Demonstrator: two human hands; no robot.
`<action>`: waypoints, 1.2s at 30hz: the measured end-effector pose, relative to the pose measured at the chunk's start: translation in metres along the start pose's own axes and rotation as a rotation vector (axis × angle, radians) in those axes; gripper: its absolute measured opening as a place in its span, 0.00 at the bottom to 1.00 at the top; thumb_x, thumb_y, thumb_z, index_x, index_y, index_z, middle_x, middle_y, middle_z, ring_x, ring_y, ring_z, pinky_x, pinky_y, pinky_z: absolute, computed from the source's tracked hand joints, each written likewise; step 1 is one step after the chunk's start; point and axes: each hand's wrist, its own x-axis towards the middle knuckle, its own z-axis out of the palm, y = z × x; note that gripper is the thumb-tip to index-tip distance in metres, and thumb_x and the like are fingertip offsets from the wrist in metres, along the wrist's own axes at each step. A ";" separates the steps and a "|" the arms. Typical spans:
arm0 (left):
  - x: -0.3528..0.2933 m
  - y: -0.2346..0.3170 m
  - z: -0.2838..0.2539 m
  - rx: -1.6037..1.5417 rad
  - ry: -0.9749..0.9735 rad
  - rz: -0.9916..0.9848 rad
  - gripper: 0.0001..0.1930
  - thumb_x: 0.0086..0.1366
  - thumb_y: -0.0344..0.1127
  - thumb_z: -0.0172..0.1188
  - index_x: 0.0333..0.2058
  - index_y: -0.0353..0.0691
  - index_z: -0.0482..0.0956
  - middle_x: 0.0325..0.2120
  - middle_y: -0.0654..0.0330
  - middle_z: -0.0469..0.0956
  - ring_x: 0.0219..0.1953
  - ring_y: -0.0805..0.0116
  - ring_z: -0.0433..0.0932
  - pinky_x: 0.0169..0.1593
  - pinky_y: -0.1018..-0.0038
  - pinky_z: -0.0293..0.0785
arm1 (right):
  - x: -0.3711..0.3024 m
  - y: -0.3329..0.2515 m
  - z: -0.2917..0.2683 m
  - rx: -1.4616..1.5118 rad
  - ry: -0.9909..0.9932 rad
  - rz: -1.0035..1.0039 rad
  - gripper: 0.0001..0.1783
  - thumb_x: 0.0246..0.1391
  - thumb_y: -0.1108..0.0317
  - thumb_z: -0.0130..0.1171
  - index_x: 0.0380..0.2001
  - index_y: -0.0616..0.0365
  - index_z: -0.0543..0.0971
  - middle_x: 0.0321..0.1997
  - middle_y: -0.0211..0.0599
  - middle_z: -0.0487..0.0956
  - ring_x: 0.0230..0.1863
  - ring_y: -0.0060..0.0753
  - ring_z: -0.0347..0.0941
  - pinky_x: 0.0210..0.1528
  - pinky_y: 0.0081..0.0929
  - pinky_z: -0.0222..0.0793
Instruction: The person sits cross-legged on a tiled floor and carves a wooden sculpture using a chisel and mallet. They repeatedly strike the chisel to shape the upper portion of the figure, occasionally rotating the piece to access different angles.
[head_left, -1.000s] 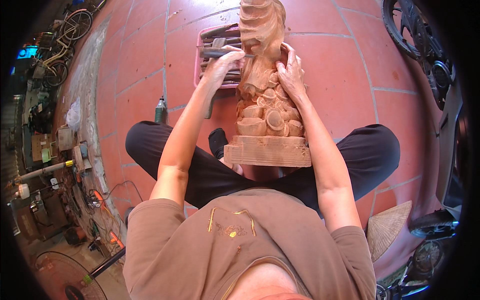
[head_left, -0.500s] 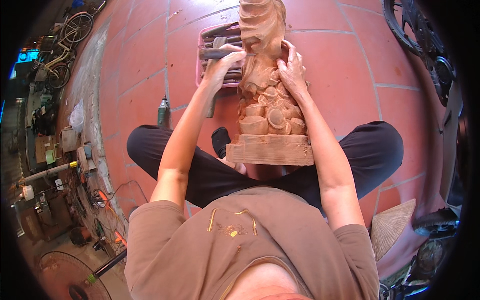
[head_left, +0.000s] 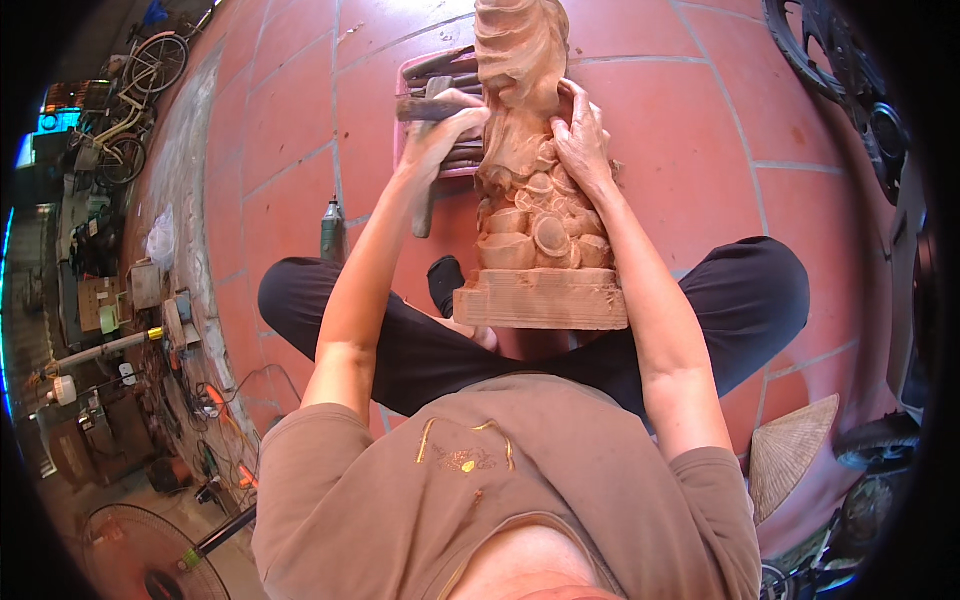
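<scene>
A reddish-brown wood carving with rounded, bowl-like shapes and a square base lies lengthwise between my bent legs, its top running out of view at the upper edge. My left hand is closed around the dark handle of a carving chisel, which points right toward the carving's left side. Fingers hide the blade's tip. On the opposite side, my right hand lies against the carving, fingers stretched along its surface and thumb apart.
Behind my left hand sits a pink basket of dark-handled tools. A mallet-like wooden tool lies by it. A green bottle stands near my left knee. Bicycles and a fan are at left, a conical hat at right.
The view has shifted slightly. Both hands keep nearly the same places on the chisel and the carving.
</scene>
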 end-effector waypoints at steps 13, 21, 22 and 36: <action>-0.008 0.026 -0.009 0.162 -0.182 -0.060 0.04 0.60 0.28 0.67 0.31 0.39 0.80 0.24 0.67 0.77 0.27 0.81 0.73 0.33 0.81 0.71 | 0.000 -0.002 -0.003 -0.055 -0.001 0.042 0.32 0.53 0.74 0.54 0.63 0.49 0.67 0.61 0.38 0.76 0.63 0.42 0.69 0.65 0.41 0.65; 0.005 -0.011 -0.002 0.132 -0.058 0.026 0.04 0.60 0.29 0.66 0.32 0.40 0.80 0.28 0.68 0.77 0.30 0.80 0.73 0.36 0.80 0.71 | 0.002 0.005 0.004 0.026 -0.006 0.044 0.32 0.53 0.71 0.53 0.63 0.44 0.67 0.61 0.31 0.76 0.66 0.39 0.65 0.63 0.48 0.59; -0.007 0.004 -0.001 0.230 -0.063 0.006 0.04 0.59 0.30 0.66 0.31 0.39 0.80 0.27 0.68 0.77 0.31 0.81 0.73 0.36 0.80 0.71 | 0.001 0.007 0.006 0.022 0.002 0.045 0.32 0.53 0.71 0.53 0.63 0.43 0.67 0.61 0.31 0.76 0.66 0.38 0.65 0.63 0.48 0.58; 0.007 -0.003 0.000 0.165 -0.087 0.060 0.04 0.61 0.31 0.67 0.31 0.41 0.80 0.31 0.67 0.78 0.34 0.80 0.74 0.39 0.79 0.73 | 0.003 0.001 0.002 -0.021 0.002 0.011 0.32 0.53 0.73 0.54 0.64 0.46 0.66 0.61 0.35 0.77 0.64 0.41 0.69 0.65 0.44 0.64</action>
